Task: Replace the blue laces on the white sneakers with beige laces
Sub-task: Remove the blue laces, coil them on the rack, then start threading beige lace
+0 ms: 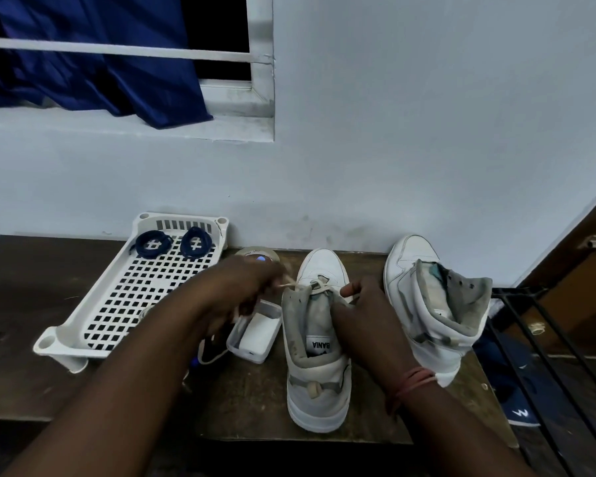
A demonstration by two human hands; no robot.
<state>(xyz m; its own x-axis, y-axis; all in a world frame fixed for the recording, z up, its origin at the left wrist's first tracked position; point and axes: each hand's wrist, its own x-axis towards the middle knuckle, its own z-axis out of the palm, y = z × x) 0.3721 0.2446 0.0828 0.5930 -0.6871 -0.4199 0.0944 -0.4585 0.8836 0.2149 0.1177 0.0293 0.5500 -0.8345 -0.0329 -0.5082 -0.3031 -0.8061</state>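
Two white high-top sneakers stand on the dark wooden table. The nearer sneaker [319, 342] carries a beige lace [319, 285] through its lowest eyelets by the toe. My left hand [245, 287], blurred, pinches one end of that lace and draws it out to the left. My right hand [365, 311] grips the sneaker's right eyelet flap. The second sneaker [430, 304] stands to the right with no lace and its tongue open. Two coiled blue laces [171, 244] lie at the far end of a white perforated tray [93, 325].
A small clear plastic box [255, 333] sits just left of the nearer sneaker, with a tape roll [255, 253] behind my left hand. More beige lace [209, 352] trails under my left forearm. A black metal rack [544, 356] stands off the table's right edge.
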